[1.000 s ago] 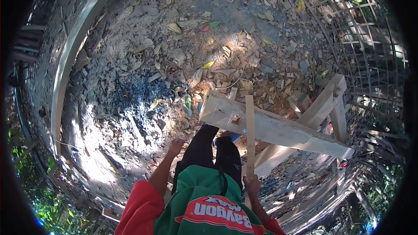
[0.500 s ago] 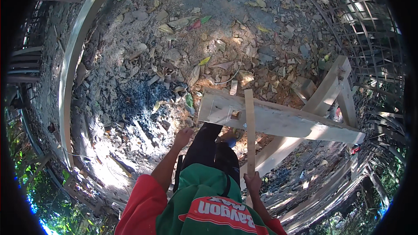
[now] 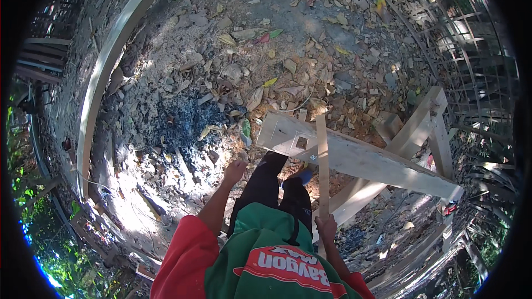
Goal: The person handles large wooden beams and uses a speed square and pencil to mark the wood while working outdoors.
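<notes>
My right hand [image 3: 326, 226] is wrapped round the lower part of a long thin wooden strip [image 3: 322, 158]. The strip's upper part lies across a thick, squared timber beam [image 3: 366, 158]. Near its left end the beam has a square hole [image 3: 301, 143] with lines marked around it, to the left of the strip. My left hand [image 3: 236, 170] hangs in the air just left of my legs, below the beam's end. Its fingers are curled into a loose fist and nothing shows in them; it is apart from the beam and the strip.
Crossed timbers [image 3: 413, 127] stand under the beam's right part. A long pale timber [image 3: 91, 105] runs along the left. Dark ash [image 3: 185, 119], wood chips and dry leaves cover the ground. A lattice fence [image 3: 471, 50] borders the right.
The whole view has shifted slightly to the right. My left hand stays in a fist beside my legs, and my right hand still grips the strip across the beam.
</notes>
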Motion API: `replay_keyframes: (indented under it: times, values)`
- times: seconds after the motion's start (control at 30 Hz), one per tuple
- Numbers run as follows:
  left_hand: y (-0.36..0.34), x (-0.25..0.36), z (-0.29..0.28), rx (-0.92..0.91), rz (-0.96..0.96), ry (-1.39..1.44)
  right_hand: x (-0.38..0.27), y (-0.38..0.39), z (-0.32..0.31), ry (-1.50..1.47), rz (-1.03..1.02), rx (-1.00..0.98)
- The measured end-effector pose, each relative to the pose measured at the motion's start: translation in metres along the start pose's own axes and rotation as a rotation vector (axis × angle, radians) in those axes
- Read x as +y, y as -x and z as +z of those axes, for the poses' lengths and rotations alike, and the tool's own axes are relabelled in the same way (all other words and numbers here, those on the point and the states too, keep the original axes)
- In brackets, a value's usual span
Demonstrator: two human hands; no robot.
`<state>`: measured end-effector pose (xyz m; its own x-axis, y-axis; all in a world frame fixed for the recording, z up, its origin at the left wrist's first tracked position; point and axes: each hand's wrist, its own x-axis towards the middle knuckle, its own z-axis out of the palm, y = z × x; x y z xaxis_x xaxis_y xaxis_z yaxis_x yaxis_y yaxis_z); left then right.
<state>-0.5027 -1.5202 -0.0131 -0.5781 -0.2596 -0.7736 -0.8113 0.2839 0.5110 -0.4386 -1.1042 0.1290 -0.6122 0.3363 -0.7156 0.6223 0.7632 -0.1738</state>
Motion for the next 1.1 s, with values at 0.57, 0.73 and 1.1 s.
replay_keyframes:
  times: [0.57, 0.73, 1.1]
  values:
    - [0.111, -0.084, 0.082, 0.092, 0.092, -0.092, 0.076, -0.006, -0.046, -0.166, -0.142, -0.062]
    - [0.151, -0.083, 0.097, 0.144, -0.058, 0.196, 0.121, 0.0, -0.042, -0.269, -0.152, -0.018]
    - [0.18, -0.128, 0.14, 0.165, -0.114, 0.47, 0.226, -0.025, -0.006, -0.117, -0.428, 0.105]
